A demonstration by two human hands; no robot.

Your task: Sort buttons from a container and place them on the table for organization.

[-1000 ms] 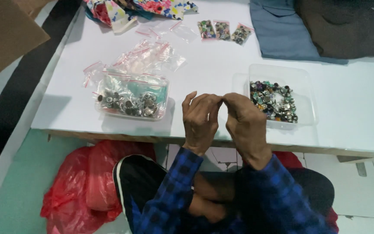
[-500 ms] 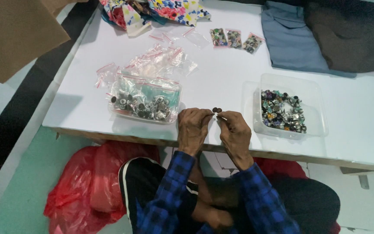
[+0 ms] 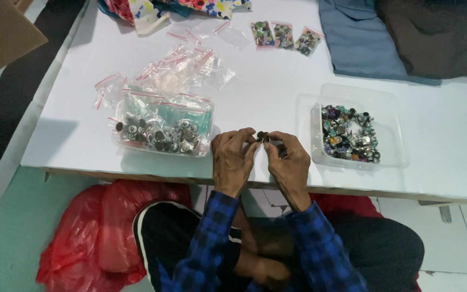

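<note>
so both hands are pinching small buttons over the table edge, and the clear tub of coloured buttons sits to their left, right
Not quite. In the head view the left hand and right hand do pinch small buttons over the table edge, but the clear tub of coloured buttons sits to their right.

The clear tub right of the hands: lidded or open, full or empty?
Open and partly filled. The clear tub shows no lid on top; mixed buttons cover only its left part, the rest bare.

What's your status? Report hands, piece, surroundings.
Left hand and right hand together, fingertips pinching small dark buttons. Button trays flank both hands. Nothing between them.
</note>
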